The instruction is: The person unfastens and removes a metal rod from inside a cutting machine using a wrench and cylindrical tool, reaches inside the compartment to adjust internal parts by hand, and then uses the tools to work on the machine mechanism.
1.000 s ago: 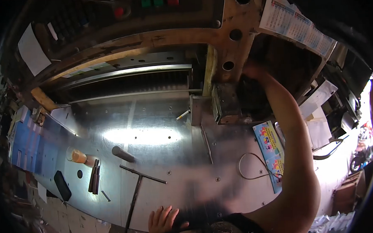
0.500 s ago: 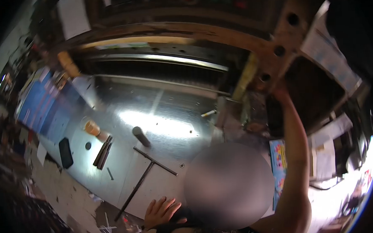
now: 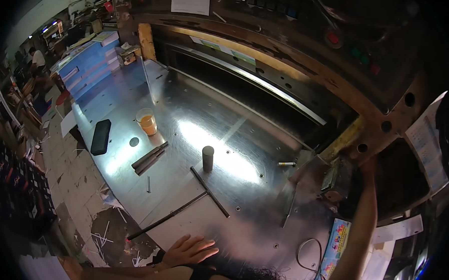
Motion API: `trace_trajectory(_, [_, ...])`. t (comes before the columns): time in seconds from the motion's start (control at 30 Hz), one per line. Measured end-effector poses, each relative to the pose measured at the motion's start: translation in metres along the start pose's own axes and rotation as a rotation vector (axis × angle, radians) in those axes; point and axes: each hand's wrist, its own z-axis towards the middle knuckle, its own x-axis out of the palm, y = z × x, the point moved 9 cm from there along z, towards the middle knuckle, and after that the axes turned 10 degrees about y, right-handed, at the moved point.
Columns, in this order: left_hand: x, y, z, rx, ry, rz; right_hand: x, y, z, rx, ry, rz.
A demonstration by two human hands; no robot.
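Note:
My left hand lies palm down at the near edge of the metal table, fingers stretched out and holding nothing. Just beyond it rests a dark T-handle wrench, its long bar pointing toward the left edge. A dark upright cylinder stands close behind the wrench's crossbar. My right arm reaches forward along the right side of the machine. Its hand disappears in shadow by the dark opening of the frame, so the fingers are hidden.
A cup of orange-brown drink, a black case and dark bars sit on the table's left part. Blue stacks stand at the far left. A coloured printed sheet and a thin loop lie at right.
My view has swung, so the table's contents appear shifted right. The large blurred grey round shape near my body has gone from view. My left hand stays flat; my right arm remains stretched forward.

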Motion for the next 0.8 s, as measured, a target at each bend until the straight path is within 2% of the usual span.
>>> trace_trajectory(0.1, [-0.004,0.0,0.002,-0.017,0.017,-0.035,0.019,-0.039,-0.018,0.389,-0.121,-0.007])
trace_trajectory(0.17, [-0.002,-0.001,0.0,-0.017,0.03,-0.053,0.023,-0.056,-0.037,0.594,-0.104,-0.037])
trace_trajectory(0.2, [0.002,0.0,0.0,-0.013,0.025,-0.047,0.019,-0.043,-0.032,0.647,-0.059,-0.056])
trace_trajectory(0.27, [0.003,0.002,0.002,-0.007,0.023,-0.049,0.017,-0.041,-0.028,0.649,-0.142,0.255])
trace_trajectory(0.33, [-0.001,0.001,0.002,-0.014,0.033,-0.068,0.033,-0.074,-0.03,0.505,-0.374,0.914])
trace_trajectory(0.37, [0.004,0.001,-0.002,0.018,0.008,0.023,0.032,-0.079,-0.024,0.421,-0.28,0.968])
trace_trajectory(0.43, [0.017,0.0,-0.007,0.079,-0.038,0.208,0.018,-0.054,-0.01,0.221,0.093,0.559])
trace_trajectory(0.53, [0.018,0.0,-0.009,0.066,0.012,0.205,0.016,-0.032,0.0,0.04,0.385,0.244])
trace_trajectory(0.67, [0.02,0.002,-0.009,0.042,0.019,0.116,0.014,-0.03,0.012,-0.04,0.466,0.15])
trace_trajectory(0.8, [0.019,0.002,-0.01,0.032,0.005,0.079,0.019,-0.046,-0.003,-0.126,0.364,0.041])
